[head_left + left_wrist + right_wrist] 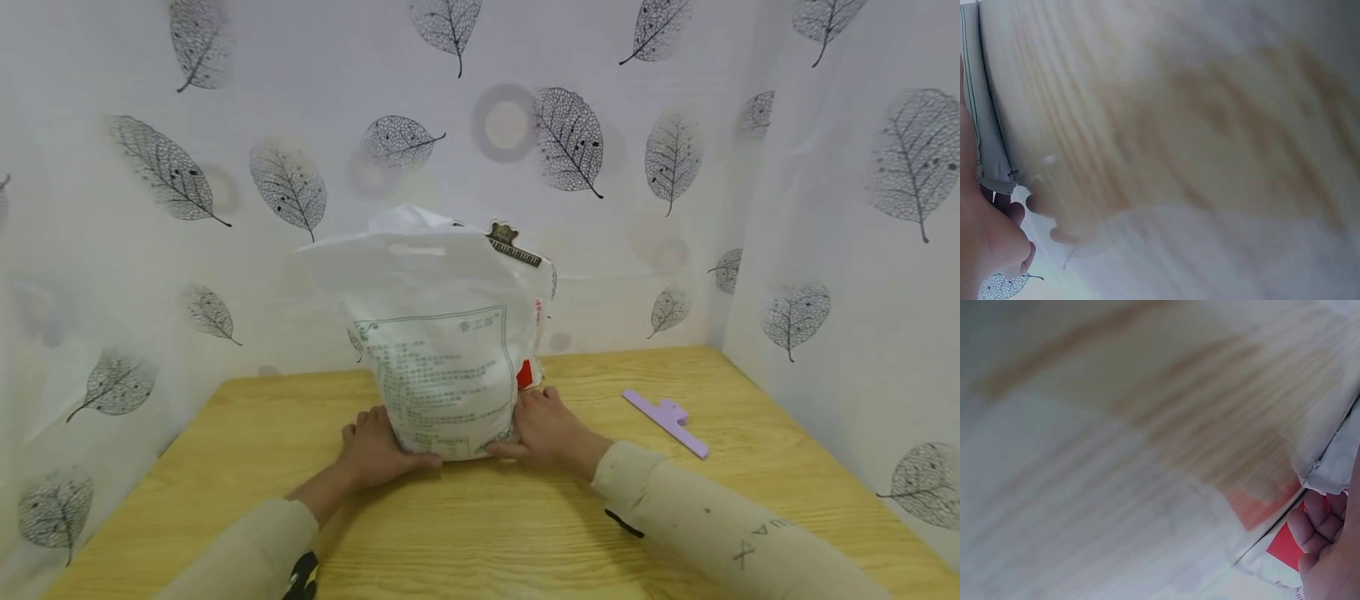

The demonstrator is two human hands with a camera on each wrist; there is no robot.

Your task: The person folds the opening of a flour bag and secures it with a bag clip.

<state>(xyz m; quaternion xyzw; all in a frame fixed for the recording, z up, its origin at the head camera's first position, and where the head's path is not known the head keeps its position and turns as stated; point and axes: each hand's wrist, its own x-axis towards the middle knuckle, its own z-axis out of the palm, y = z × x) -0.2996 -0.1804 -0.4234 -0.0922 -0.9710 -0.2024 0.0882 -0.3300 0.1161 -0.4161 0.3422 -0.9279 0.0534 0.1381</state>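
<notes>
A white plastic bag (pixel 442 367) with green printed lines and a cut-out handle slot stands upright on the wooden table. My left hand (pixel 378 450) grips its lower left corner, thumb across the front and fingers at the side and behind. On the opposite lower corner my right hand (pixel 547 429) holds it the same way, and that hand (pixel 1329 537) shows in the right wrist view beside a red patch. At the left edge of the left wrist view, my left hand (pixel 991 231) lies against the bag's side (pixel 991 137).
Behind the bag, partly hidden, is another white package with red print (pixel 527 372). A dark clip (pixel 513 243) sits at its upper right. On the table (pixel 450 542) to the right lies a purple bag clip (pixel 666 421). Leaf-patterned curtains (pixel 337 75) enclose the back and sides.
</notes>
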